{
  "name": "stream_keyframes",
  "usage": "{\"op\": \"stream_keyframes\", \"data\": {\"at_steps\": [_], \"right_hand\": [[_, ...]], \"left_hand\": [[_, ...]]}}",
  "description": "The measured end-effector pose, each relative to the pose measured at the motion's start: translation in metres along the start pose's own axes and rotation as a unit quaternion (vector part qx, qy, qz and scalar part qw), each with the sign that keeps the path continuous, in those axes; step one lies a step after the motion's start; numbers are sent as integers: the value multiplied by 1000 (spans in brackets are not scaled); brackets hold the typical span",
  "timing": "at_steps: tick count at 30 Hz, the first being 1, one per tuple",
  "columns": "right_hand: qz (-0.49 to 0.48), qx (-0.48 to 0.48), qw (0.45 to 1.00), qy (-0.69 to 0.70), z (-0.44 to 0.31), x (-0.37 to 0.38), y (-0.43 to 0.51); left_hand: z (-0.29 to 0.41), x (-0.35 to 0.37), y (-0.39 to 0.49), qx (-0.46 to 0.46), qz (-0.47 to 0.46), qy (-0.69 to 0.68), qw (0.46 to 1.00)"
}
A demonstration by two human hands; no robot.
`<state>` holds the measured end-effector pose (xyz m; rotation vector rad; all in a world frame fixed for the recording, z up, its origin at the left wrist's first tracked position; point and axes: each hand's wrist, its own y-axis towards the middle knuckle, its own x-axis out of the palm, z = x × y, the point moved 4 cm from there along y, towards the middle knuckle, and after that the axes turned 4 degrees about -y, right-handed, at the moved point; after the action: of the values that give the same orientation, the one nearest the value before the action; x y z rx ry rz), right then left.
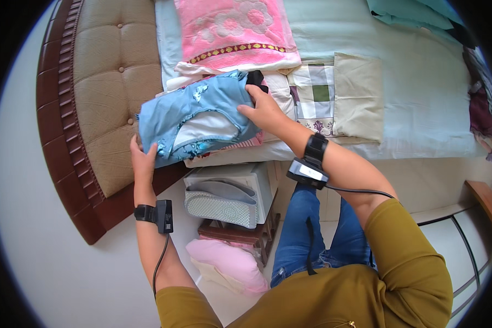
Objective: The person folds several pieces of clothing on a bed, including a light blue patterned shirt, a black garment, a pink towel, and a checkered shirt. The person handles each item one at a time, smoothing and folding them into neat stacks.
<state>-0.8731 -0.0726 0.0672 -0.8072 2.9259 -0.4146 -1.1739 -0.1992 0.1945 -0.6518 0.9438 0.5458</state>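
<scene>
A folded light-blue patterned garment (213,96) lies between my two hands, over other folded textiles at the bed's near left edge. My left hand (142,158) grips its left end, the thumb on top and the fingers at the far side. My right hand (262,107) holds its right end beside a bunch of black fabric (255,78). A white inner cloth (207,126) shows through the garment's curved opening. Just beyond lies a pink towel (233,24) with a flower design. To the right are a folded checked cloth (313,92) and a folded beige cloth (358,98).
A tufted headboard (106,82) with a dark wooden frame borders the bed at left. Below the bed edge stands a white box (264,184) with a grey mesh-like item (221,207), above a wooden stool (229,233) and a pink cushion (229,262). More clothes (479,98) lie far right.
</scene>
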Motion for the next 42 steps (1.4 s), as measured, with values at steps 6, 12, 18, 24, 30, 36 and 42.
{"op": "stream_keyframes", "data": {"at_steps": [6,12,18,24,30,36,42], "right_hand": [[46,10,999,7,78,-23,-13],[61,155,983,-81,126,-91,-125],[55,257,962,-75,174,-133,-276],[105,466,878,-41,243,-187,-421],[174,516,838,-31,278,-247,-562],[259,526,801,120,276,-295,-666],[407,482,756,176,270,-383,-737]], "left_hand": [[14,93,-25,268,27,202,942],[37,200,-67,237,-100,333,907],[43,194,-66,259,-107,294,914],[96,191,-86,219,-19,350,911],[178,283,-196,329,-297,163,881],[238,358,-335,304,-569,196,739],[260,396,-356,81,-618,205,755]]}}
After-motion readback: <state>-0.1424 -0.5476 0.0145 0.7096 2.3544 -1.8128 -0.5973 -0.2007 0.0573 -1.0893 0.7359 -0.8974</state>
